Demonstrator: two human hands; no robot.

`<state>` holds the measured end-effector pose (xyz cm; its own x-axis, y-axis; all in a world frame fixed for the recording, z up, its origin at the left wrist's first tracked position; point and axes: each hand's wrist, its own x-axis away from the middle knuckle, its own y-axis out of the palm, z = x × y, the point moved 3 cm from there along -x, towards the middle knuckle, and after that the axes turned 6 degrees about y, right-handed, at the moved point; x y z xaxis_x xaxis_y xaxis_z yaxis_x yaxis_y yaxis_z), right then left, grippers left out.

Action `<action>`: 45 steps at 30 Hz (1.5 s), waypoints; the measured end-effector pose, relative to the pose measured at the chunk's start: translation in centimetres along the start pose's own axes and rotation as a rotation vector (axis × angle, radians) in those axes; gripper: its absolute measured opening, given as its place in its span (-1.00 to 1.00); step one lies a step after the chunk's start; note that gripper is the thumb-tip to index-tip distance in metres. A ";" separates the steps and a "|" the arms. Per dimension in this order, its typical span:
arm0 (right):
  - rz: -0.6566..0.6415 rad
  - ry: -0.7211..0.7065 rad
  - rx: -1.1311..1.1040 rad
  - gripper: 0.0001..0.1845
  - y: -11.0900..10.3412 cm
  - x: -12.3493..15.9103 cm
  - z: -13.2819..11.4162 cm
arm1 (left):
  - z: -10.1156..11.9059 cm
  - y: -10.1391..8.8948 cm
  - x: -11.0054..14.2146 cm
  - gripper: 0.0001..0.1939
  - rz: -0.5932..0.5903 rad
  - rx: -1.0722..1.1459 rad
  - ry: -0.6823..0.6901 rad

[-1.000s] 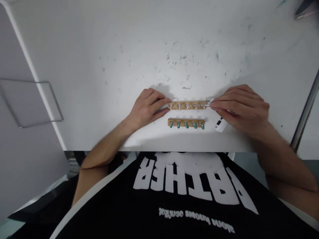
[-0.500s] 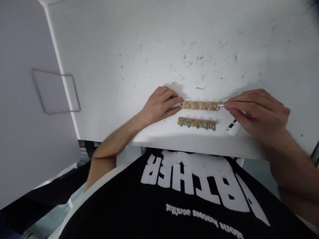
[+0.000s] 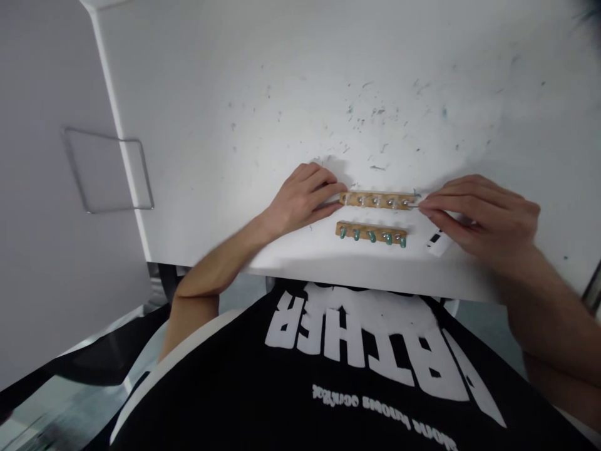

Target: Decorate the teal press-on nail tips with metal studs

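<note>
A narrow wooden strip lies on the white table, with several round metal pieces and clear bits along it. My left hand pinches its left end between thumb and fingers. At the right end, my right hand is closed on a thin metal rod, whose tip touches or lies close to the last clear piece; the rest of the rod is hidden in the fingers. Nearer my body rests a second wooden strip with several green-tipped pieces, touched by neither hand.
A white strip with black marks lies partly under my right hand. The white table has dark and green specks, and its near edge runs close to my body. A bent metal wire frame is at the left.
My right hand has shifted slightly left and down, and less of the metal rod's thickness shows. My left hand keeps its hold on the strip.
</note>
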<state>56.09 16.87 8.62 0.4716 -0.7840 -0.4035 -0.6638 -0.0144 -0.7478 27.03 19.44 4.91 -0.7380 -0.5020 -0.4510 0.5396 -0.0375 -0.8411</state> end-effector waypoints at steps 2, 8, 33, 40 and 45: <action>0.020 0.004 -0.004 -0.73 -0.1 -0.1 0.0 | 0.0 0.0 0.0 -0.71 0.000 -0.002 0.001; 0.042 0.039 0.030 -0.75 -0.2 -0.4 0.1 | -0.2 0.0 0.1 -0.72 -0.011 -0.002 -0.005; 0.026 0.052 0.046 -0.77 0.1 -0.4 0.0 | -0.3 0.0 0.0 -0.71 0.013 0.001 0.002; 0.000 0.051 0.036 -0.76 -0.7 -0.2 0.2 | -0.3 0.1 0.2 -0.70 0.002 -0.001 -0.001; -0.029 0.054 0.055 -0.71 -1.0 -0.2 0.1 | -0.4 0.2 0.3 -0.71 -0.012 0.012 -0.021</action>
<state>56.73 17.15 9.42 0.4571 -0.8162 -0.3533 -0.6165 -0.0045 -0.7873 26.75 19.65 4.45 -0.7358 -0.5193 -0.4346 0.5357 -0.0539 -0.8427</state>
